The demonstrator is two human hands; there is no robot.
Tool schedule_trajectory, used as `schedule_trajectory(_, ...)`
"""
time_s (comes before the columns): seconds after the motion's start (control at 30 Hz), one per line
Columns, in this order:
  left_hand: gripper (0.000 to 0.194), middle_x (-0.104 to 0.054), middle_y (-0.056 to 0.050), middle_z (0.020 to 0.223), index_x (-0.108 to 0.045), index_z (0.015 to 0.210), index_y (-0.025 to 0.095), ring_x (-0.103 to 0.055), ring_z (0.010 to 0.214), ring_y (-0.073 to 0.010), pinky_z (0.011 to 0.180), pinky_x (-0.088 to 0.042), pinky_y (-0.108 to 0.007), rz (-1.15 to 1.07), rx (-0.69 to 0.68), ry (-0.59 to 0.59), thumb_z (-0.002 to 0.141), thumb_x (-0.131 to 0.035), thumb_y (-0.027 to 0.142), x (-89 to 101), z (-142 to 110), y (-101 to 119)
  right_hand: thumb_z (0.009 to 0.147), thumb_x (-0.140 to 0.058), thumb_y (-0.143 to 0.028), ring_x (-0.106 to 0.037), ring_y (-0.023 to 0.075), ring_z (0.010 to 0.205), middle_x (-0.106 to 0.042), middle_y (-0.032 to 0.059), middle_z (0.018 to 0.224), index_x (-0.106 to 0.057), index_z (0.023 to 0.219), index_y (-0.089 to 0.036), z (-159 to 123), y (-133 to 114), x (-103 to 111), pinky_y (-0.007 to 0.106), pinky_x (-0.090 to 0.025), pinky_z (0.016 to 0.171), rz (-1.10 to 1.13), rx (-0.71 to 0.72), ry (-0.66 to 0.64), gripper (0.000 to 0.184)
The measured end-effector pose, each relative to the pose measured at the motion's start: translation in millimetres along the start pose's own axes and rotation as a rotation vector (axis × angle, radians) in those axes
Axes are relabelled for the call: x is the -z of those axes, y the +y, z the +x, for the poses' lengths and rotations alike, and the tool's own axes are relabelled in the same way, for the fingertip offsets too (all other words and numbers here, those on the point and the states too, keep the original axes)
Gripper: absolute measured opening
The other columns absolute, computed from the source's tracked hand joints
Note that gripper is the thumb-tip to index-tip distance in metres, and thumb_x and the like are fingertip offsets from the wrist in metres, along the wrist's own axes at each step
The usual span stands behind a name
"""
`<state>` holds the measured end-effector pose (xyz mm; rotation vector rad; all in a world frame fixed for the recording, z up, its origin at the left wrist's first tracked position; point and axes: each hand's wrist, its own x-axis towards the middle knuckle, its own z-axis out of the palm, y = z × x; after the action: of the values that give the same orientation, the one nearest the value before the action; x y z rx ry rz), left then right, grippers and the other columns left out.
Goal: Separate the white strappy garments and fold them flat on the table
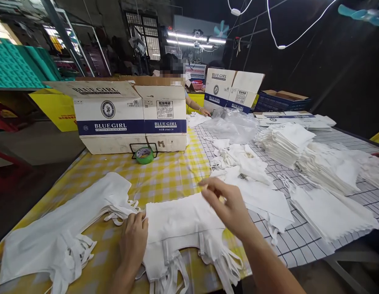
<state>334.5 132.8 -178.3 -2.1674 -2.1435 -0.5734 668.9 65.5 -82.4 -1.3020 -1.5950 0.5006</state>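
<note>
In front of me a small stack of white camisole tops lies flat, with its thin straps hanging toward me. At its left edge is my left hand, its fingers bent and closed on the cloth's border. My right hand hovers over the stack's right end; thumb and forefinger point left and stand a little apart, the other fingers are curled, and nothing shows between them. Farther left lies another pile of white camisole tops, with loops of strap bunched along its near side.
Behind stands a Blue Girl carton, with a roll of green tape before it. Loose white pieces and stacked white cloth cover the right side. A clear plastic bag lies near a co-worker's hand.
</note>
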Motion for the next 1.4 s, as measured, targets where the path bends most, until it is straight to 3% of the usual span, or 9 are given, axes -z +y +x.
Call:
schedule_trajectory(0.13,0.018,-0.056,-0.006,0.086,-0.048,0.081,0.02,-0.053,0.087,-0.0226,0.082,-0.042,-0.035,-0.148,-0.039,0.091,0.085,-0.038,0.035,-3.2,3,0,0.083,-0.046,-0.028,-0.055,0.0178,0.069,-0.063,0.0063,0.086,-0.061,0.094,-0.02,31,23,-37,0.029,-0.035,0.061,-0.579,-0.406,0.008,0.02)
schedule_trajectory(0.23,0.017,-0.058,-0.006,0.088,-0.044,0.085,0.021,-0.056,0.085,-0.0217,0.074,-0.044,-0.032,-0.304,0.06,0.061,0.086,-0.037,0.036,-3.6,5,1,0.082,-0.048,-0.032,-0.057,0.0182,0.069,-0.063,0.0043,0.082,-0.059,0.089,-0.021,6,53,-45,0.028,-0.034,0.06,-0.658,-0.549,-0.07,0.017)
schedule_trajectory(0.33,0.019,-0.062,-0.006,0.09,-0.044,0.092,0.022,-0.06,0.079,-0.0212,0.065,-0.044,-0.03,-0.354,0.169,-0.004,0.087,-0.036,0.038,-2.8,6,3,0.081,-0.048,-0.036,-0.057,0.0183,0.069,-0.063,0.0016,0.077,-0.057,0.086,-0.023,-17,70,-50,0.027,-0.033,0.057,-0.611,-0.575,-0.029,0.016)
schedule_trajectory(0.63,0.032,-0.065,-0.008,0.087,-0.052,0.099,0.019,-0.062,0.078,-0.0223,0.065,-0.042,-0.029,-0.317,0.169,-0.051,0.089,-0.03,0.039,-3.0,4,2,0.082,-0.045,-0.034,-0.057,0.0177,0.077,-0.06,0.0035,0.096,-0.059,0.098,-0.024,-13,70,-68,0.028,-0.041,0.065,-0.379,-0.469,0.147,0.024)
schedule_trajectory(0.8,0.033,-0.059,-0.003,0.065,-0.056,0.081,0.02,-0.056,0.063,-0.0186,0.058,-0.036,-0.026,-0.335,0.149,-0.073,0.089,-0.032,0.041,4.2,3,1,0.085,-0.043,-0.037,-0.054,0.0178,0.074,-0.058,0.0045,0.085,-0.057,0.082,-0.02,-12,66,-72,0.029,-0.041,0.069,-0.234,-0.33,0.21,0.023)
schedule_trajectory(0.93,0.034,-0.047,0.003,0.052,-0.051,0.07,0.021,-0.046,0.051,-0.0142,0.053,-0.032,-0.024,-0.428,0.199,-0.074,0.087,-0.035,0.045,16.2,10,4,0.087,-0.041,-0.042,-0.049,0.0159,0.065,-0.055,0.0005,0.071,-0.052,0.083,-0.019,-1,59,-62,0.026,-0.039,0.062,-0.104,-0.397,0.216,0.026)
schedule_trajectory(1.03,0.034,-0.042,0.005,0.052,-0.047,0.066,0.021,-0.042,0.052,-0.0127,0.053,-0.031,-0.022,-0.539,0.201,-0.001,0.085,-0.038,0.047,28.3,24,6,0.085,-0.044,-0.045,-0.048,0.0156,0.062,-0.054,-0.0009,0.066,-0.053,0.088,-0.018,20,54,-47,0.025,-0.037,0.059,-0.023,-0.419,0.202,0.028)
schedule_trajectory(1.2,0.032,-0.032,0.006,0.052,-0.042,0.062,0.02,-0.031,0.052,-0.01,0.05,-0.026,-0.021,-0.656,0.179,0.116,0.083,-0.042,0.045,57.2,58,10,0.083,-0.048,-0.044,-0.048,0.0147,0.067,-0.055,-0.0001,0.071,-0.057,0.079,-0.018,71,35,-24,0.023,-0.036,0.059,0.195,-0.274,0.099,0.028)
schedule_trajectory(1.4,0.033,-0.028,0.006,0.054,-0.037,0.061,0.02,-0.029,0.055,-0.0098,0.052,-0.026,-0.021,-0.719,0.119,0.262,0.082,-0.044,0.045,96.1,98,15,0.08,-0.054,-0.043,-0.047,0.0136,0.068,-0.054,-0.0007,0.07,-0.059,0.078,-0.018,127,2,-16,0.022,-0.037,0.059,0.361,-0.158,0.13,0.025)
